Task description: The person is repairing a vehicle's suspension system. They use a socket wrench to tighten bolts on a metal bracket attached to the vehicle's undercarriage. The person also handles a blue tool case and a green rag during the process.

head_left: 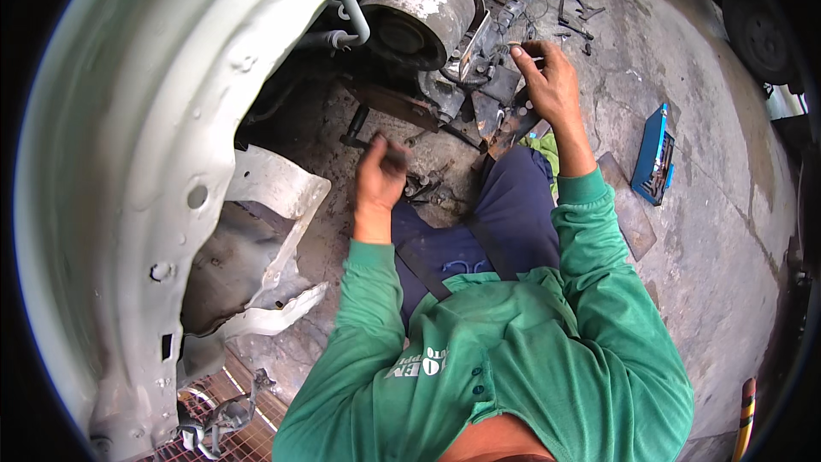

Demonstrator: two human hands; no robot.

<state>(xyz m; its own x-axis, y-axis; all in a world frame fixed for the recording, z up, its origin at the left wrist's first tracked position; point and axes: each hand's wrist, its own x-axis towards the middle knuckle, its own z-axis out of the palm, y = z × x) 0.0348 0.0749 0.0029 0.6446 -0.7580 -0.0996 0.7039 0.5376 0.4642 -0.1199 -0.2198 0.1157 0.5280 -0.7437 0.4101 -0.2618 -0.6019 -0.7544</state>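
Note:
My right hand point(552, 81) is raised beside the vehicle's underparts, thumb and forefinger pinched together. A small brownish thing at its fingertips is too small to name. My left hand point(382, 173) is lower and nearer my lap, its fingers smeared by motion. Close to its fingertips is a black bar-shaped part point(355, 127); whether they touch is unclear. Beyond it lies a rusty flat plate point(392, 104). A large worn metal cylinder point(419, 13) sits above the plate, with hoses and brackets around it.
A pale body panel point(111, 205) curves along the left, with a torn bracket point(278, 184) jutting from it. Loose metal parts point(428, 188) lie on the concrete between my legs. At right are an open blue toolbox point(654, 154) and a flat board point(624, 205). Hand tools point(577, 17) lie farther off.

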